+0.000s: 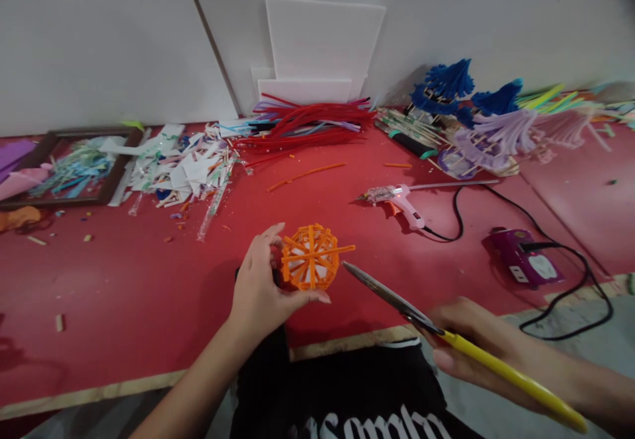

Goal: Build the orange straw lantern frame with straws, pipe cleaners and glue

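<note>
My left hand (262,280) is closed around a round orange craft piece (311,257) made of pipe cleaners, with spokes crossing over a white inside. One orange strip pokes out past its right rim. In my right hand (471,343) is a pair of scissors (391,297) with yellow handles. Their blades point up and left, the tips just right of the orange piece and apart from it. The blades look closed or nearly so. Loose orange pipe cleaner strips (310,176) lie on the red table beyond the piece.
A pink glue gun (397,201) lies to the right, its black cord running to a purple power box (528,257). Red pipe cleaners (312,125) and paper scraps (198,168) are piled at the back. Blue and lilac pleated models (489,138) stand back right; a brown frame (112,184) lies left.
</note>
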`<state>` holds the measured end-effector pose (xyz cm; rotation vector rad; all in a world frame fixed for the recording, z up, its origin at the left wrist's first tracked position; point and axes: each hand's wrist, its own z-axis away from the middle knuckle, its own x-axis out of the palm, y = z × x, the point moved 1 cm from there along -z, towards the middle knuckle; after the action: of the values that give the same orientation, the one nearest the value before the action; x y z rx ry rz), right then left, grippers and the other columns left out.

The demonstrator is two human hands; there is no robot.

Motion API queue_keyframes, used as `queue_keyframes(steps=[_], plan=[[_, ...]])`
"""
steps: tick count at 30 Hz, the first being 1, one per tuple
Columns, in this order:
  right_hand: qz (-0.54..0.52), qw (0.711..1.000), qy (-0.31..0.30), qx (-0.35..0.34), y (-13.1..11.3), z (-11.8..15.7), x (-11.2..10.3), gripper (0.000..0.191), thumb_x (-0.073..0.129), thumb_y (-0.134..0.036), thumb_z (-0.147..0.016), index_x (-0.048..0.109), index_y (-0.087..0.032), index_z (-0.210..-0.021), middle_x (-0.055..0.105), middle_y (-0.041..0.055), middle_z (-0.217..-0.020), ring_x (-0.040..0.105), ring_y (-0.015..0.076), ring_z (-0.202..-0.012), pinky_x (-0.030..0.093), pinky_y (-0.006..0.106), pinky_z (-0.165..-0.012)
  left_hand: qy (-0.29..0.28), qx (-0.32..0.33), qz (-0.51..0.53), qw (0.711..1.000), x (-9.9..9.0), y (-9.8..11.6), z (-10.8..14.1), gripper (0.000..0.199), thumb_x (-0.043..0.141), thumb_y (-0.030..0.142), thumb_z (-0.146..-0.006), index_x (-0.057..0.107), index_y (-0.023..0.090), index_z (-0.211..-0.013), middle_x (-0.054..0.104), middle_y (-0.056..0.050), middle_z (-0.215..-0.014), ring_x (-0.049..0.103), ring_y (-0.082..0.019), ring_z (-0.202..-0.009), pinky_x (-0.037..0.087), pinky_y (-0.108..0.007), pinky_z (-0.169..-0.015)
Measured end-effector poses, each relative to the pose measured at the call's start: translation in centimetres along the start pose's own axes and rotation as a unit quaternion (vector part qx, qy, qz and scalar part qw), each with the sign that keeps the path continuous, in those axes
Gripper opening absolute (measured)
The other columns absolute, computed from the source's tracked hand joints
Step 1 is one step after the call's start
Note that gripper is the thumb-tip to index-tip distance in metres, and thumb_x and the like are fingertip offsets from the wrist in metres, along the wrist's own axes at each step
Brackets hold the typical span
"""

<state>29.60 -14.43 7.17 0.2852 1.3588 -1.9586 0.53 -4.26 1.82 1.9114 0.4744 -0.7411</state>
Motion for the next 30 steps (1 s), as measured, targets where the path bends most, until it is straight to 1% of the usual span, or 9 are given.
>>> queue_keyframes(steps=[3, 5, 7, 9, 12, 15, 19, 25, 30], plan=[[-0.014, 1.0, -0.023, 0.001, -0.5, -0.2, 0.1, 0.051, 0.054, -0.068, -0.08, 0.064, -0.02, -0.068, 0.058, 0.0014, -0.063, 0.051, 0.0132, -0.058, 0.047, 0.024, -0.053, -0.042, 0.024, -0.005, 0.999, -0.7, 0.3, -0.6, 0.112, 0.072, 0.081, -0.045, 0.041, 0.021, -0.134, 0.059, -0.012, -0.116, 0.062, -0.029, -0.098, 0.054, -0.047, -0.086], [-0.016, 1.0, -0.022, 0.0, -0.9, -0.4, 0.1, 0.052, 0.053, -0.069, -0.08, 0.063, -0.02, -0.065, 0.055, 0.0008, -0.059, 0.048, 0.0127, -0.055, 0.045, 0.023, -0.05, -0.052, 0.032, -0.005, 0.998, -0.7, 0.5, -0.8, 0.105, 0.072, 0.082, -0.043, 0.048, 0.021, -0.126, 0.059, -0.011, -0.11, 0.061, -0.028, -0.097, 0.054, -0.046, -0.086], [-0.012, 1.0, -0.027, 0.003, -1.2, -0.6, 0.2, 0.053, 0.052, -0.069, -0.081, 0.062, -0.02, -0.063, 0.053, 0.0006, -0.057, 0.046, 0.0124, -0.053, 0.043, 0.024, -0.048, -0.04, 0.038, -0.012, 0.998, -0.4, 0.6, -0.7, 0.097, 0.072, 0.082, -0.043, 0.052, 0.019, -0.115, 0.056, -0.01, -0.105, 0.059, -0.028, -0.097, 0.054, -0.045, -0.085], [-0.002, 0.999, -0.036, 0.012, -1.1, -0.7, 0.3, 0.053, 0.052, -0.069, -0.081, 0.062, -0.019, -0.064, 0.053, 0.0006, -0.057, 0.046, 0.0122, -0.052, 0.042, 0.024, -0.047, -0.012, 0.049, -0.015, 0.999, 0.0, 0.6, -0.4, 0.096, 0.073, 0.082, -0.041, 0.052, 0.019, -0.111, 0.052, -0.012, -0.109, 0.056, -0.031, -0.104, 0.053, -0.049, -0.089], [0.014, 0.999, -0.034, 0.022, -0.8, -0.6, 0.5, 0.054, 0.049, -0.068, -0.083, 0.062, -0.019, -0.065, 0.055, 0.0015, -0.059, 0.048, 0.013, -0.053, 0.042, 0.025, -0.047, -0.002, 0.043, 0.028, 0.999, 0.8, 0.3, 0.0, 0.102, 0.077, 0.078, -0.038, 0.046, 0.021, -0.117, 0.049, -0.014, -0.12, 0.053, -0.035, -0.113, 0.049, -0.054, -0.095], [0.023, 0.999, -0.013, 0.024, -0.4, -0.2, 0.4, 0.055, 0.047, -0.07, -0.083, 0.061, -0.02, -0.063, 0.056, 0.0023, -0.059, 0.05, 0.014, -0.054, 0.043, 0.026, -0.048, -0.027, 0.019, 0.083, 0.996, 1.4, -0.1, 0.5, 0.107, 0.08, 0.073, -0.042, 0.038, 0.025, -0.127, 0.048, -0.014, -0.121, 0.055, -0.036, -0.112, 0.049, -0.058, -0.095], [0.024, 0.999, -0.009, 0.026, -0.7, -0.1, 0.2, 0.055, 0.048, -0.07, -0.083, 0.061, -0.02, -0.064, 0.055, 0.0018, -0.058, 0.048, 0.0136, -0.053, 0.041, 0.025, -0.047, -0.053, 0.018, 0.112, 0.992, 1.7, -0.2, 0.6, 0.114, 0.082, 0.07, -0.043, 0.033, 0.028, -0.137, 0.046, -0.016, -0.129, 0.049, -0.039, -0.12, 0.042, -0.065, -0.1], [0.036, 0.999, -0.024, 0.02, -1.5, -0.9, 0.2, 0.054, 0.047, -0.068, -0.084, 0.058, -0.02, -0.063, 0.053, 0.0011, -0.057, 0.046, 0.0135, -0.052, 0.039, 0.026, -0.047, -0.032, -0.019, 0.123, 0.992, 1.9, 0.2, 0.5, 0.094, 0.086, 0.065, -0.037, 0.053, 0.024, -0.115, 0.051, -0.01, -0.114, 0.053, -0.032, -0.11, 0.046, -0.058, -0.099], [0.017, 0.998, -0.055, 0.029, -1.3, -1.3, 0.4, 0.05, 0.043, -0.065, -0.087, 0.049, -0.021, -0.064, 0.046, -0.0007, -0.059, 0.039, 0.013, -0.054, 0.033, 0.026, -0.048, 0.007, -0.031, 0.102, 0.994, 2.4, 0.7, 1.0, 0.102, 0.086, 0.066, -0.035, 0.049, 0.024, -0.119, 0.05, -0.01, -0.116, 0.051, -0.031, -0.111, 0.047, -0.056, -0.099]])
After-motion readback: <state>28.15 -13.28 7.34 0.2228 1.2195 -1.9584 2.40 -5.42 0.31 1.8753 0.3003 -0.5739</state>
